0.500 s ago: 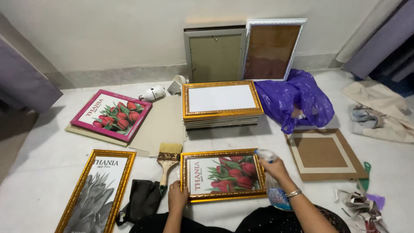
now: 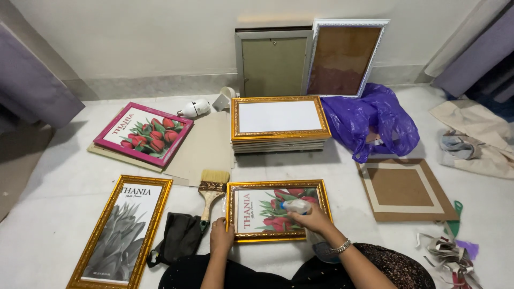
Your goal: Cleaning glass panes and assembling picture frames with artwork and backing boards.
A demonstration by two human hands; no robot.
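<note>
Gold frame lies under both hands: left hand grips its edge (right hand clutches a bottle).

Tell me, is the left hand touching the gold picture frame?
Touching. The head view shows the left hand resting on the lower left corner of the gold picture frame.

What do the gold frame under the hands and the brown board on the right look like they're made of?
Gold frame: probably moulded plastic or wood with shiny gilt paint, judging by its embossed, glinting edge. Brown board: likely fibreboard or cardboard, flat, matte, uniformly brown.
</note>
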